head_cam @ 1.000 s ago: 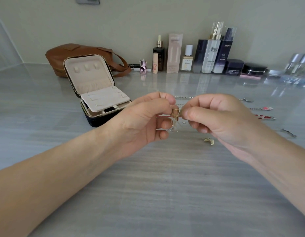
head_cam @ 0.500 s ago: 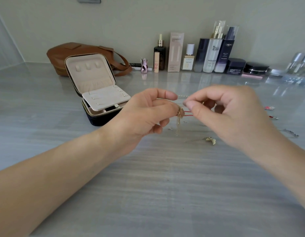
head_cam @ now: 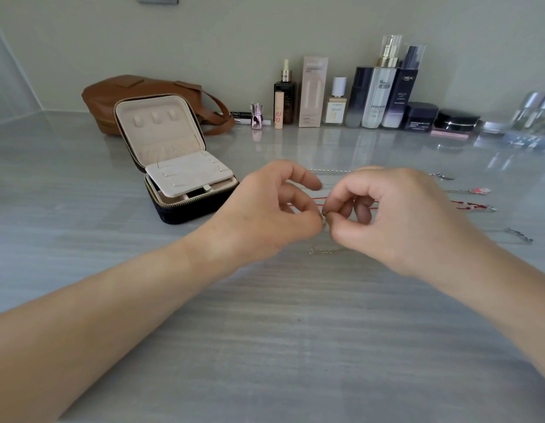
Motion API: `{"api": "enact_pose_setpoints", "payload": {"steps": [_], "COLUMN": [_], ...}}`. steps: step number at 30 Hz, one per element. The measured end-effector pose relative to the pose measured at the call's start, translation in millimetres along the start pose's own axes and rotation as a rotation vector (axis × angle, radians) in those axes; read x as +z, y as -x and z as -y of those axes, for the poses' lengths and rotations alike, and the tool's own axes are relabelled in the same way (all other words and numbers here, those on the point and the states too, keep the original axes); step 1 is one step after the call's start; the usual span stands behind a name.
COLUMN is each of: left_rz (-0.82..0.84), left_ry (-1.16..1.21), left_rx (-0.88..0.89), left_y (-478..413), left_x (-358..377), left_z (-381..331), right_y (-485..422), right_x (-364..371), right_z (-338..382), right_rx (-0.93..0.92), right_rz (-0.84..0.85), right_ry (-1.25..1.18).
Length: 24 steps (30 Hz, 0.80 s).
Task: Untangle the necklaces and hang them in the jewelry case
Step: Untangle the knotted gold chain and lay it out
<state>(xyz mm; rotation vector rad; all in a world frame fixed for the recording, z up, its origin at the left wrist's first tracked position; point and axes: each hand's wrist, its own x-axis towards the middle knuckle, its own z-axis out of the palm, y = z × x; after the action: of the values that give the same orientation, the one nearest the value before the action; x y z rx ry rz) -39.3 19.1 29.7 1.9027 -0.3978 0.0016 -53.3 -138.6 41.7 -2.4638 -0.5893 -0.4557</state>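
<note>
One camera, worn on the person's head, gives the only view. It looks forward and down across the grey table (head_cam: 265,346) toward the wall (head_cam: 234,32) at the top of the frame. The forearms enter from the lower left and lower right corners. The left hand (head_cam: 265,215) and right hand (head_cam: 399,221) meet at centre, close to the lens, pinching a gold necklace (head_cam: 325,214). The wide angle sets the jewelry case (head_cam: 188,210) farther off, left of centre, and the bottles (head_cam: 378,87) at upper right.
</note>
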Motion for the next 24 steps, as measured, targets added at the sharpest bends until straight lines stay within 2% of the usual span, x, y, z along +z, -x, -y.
{"api": "enact_pose_setpoints", "payload": {"steps": [3,6,12,18,24], "left_rz": [0.026,0.041,0.074,0.19,0.282], "left_ry": [0.014,0.03,0.082,0.14,0.364], "left_rx": [-0.017,-0.047,-0.118,-0.167,-0.228], "left_y": [0.0,0.8,2.3,2.8,4.6], "left_x": [0.6,-0.4,0.0,-0.7,-4.0], "left_z": [0.1,-1.4,-4.4,-4.4,-7.9], "right_y": [-1.8,-5.7,-10.9,-11.2,-5.9], "right_x": [-0.5,-3.4,-7.4,-5.6,2.9], "right_z": [-0.7,-4.2,-10.2,-12.5,-8.2], "right_rx": [0.058,0.214,0.388,0.431,0.26], "right_rz": [0.014,0.056,0.16,0.178,0.225], "right_ry": [-0.199,-0.456,-0.728,-0.803,-0.612]}}
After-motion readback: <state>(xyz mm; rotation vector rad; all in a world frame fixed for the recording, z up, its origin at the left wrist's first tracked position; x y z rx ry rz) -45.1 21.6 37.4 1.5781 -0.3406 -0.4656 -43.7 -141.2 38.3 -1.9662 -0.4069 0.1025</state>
